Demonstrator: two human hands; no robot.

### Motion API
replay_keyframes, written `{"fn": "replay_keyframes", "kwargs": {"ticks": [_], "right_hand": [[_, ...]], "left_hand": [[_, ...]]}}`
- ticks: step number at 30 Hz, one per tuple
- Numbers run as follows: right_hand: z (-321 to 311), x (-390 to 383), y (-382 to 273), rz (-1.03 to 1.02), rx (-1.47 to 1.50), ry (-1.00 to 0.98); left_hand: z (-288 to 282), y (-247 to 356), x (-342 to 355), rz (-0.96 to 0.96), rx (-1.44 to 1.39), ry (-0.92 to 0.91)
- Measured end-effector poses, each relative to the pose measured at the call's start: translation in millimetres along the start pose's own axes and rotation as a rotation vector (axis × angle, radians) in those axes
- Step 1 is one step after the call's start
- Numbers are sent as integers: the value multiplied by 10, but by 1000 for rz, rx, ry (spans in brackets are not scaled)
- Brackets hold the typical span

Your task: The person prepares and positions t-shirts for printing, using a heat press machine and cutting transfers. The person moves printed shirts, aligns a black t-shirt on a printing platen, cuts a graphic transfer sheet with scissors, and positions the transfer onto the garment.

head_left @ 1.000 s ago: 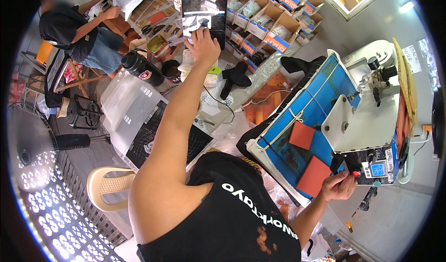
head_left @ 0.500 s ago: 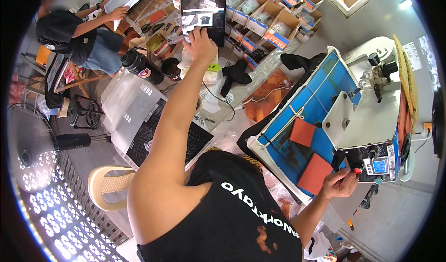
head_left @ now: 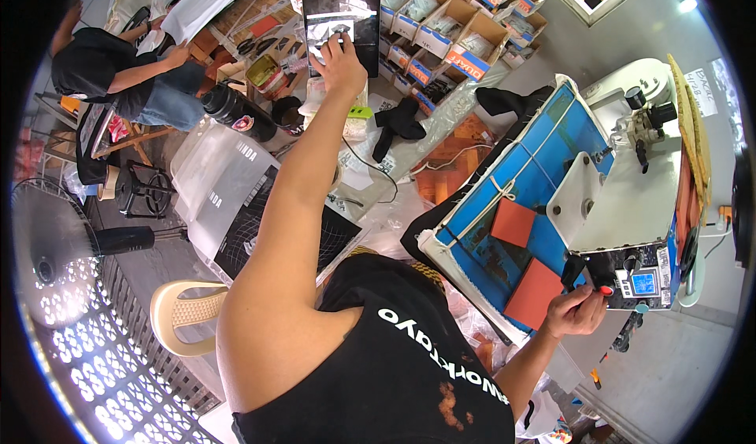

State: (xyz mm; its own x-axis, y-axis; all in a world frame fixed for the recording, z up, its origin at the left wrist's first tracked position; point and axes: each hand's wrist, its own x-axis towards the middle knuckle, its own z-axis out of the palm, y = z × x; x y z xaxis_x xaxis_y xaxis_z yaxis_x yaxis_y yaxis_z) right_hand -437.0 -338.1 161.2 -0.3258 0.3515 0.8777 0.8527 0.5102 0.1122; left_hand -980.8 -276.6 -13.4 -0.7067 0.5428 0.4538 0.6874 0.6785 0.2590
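Observation:
My left hand (head_left: 340, 70) reaches up to an upright tablet-like screen (head_left: 362, 50), with its fingers stretched out against the lit picture. A pale stack with a green edge (head_left: 357, 114) stands just below that wrist. My right hand (head_left: 577, 312) is at the front of a white machine (head_left: 630, 200), its fingers curled together beside a red-ended knob (head_left: 605, 291). What lies inside those fingers is hidden. Right of it is a control panel with a small blue display (head_left: 644, 284). Two red square pads (head_left: 513, 222) lie on the blue surface (head_left: 492, 172) left of the machine.
Open cardboard bins (head_left: 476, 46) with bagged items line the back. A black bottle (head_left: 236, 111) and black cloth (head_left: 400, 129) lie around the workbench. At the far left a co-worker in a black shirt (head_left: 98, 62) handles white material. A fan (head_left: 55, 239) and a beige chair (head_left: 185, 318) stand left.
My left hand has shifted slightly up the screen, where the picture has moved. The co-worker has bent lower over the white material. My right hand stays in place.

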Motion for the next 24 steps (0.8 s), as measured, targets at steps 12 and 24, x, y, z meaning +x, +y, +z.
{"fn": "replay_keyframes", "kwargs": {"ticks": [12, 24], "right_hand": [[-14, -6, -8, -16, 7, -15], [-6, 14, -46, -3, 25, -15]], "left_hand": [[-76, 2, -73, 165, -149, -41], [-94, 95, -126, 162, -168, -39]]}}
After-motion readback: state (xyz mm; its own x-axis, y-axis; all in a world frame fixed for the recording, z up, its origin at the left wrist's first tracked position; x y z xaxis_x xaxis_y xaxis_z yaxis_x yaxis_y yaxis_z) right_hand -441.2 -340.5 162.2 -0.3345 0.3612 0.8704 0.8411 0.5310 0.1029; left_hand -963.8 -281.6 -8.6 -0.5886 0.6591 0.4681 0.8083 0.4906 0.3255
